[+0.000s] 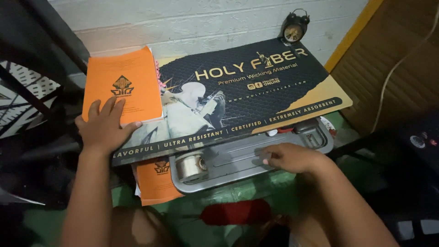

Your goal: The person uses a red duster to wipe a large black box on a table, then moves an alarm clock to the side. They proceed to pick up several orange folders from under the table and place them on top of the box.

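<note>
The left hand (104,130) lay flat, fingers open, on the lower edge of an orange booklet (122,84) that rested on a black printed mat (256,89). The right hand (288,158) pressed a grey metal tray (238,160) sticking out from under the mat, fingers curled but clamped on nothing. A silver tape roll (191,167) sat in the tray, a second orange booklet (155,183) beside it. The step seemed to be steadying both things; sliding the tray would need a firmer grip.
</note>
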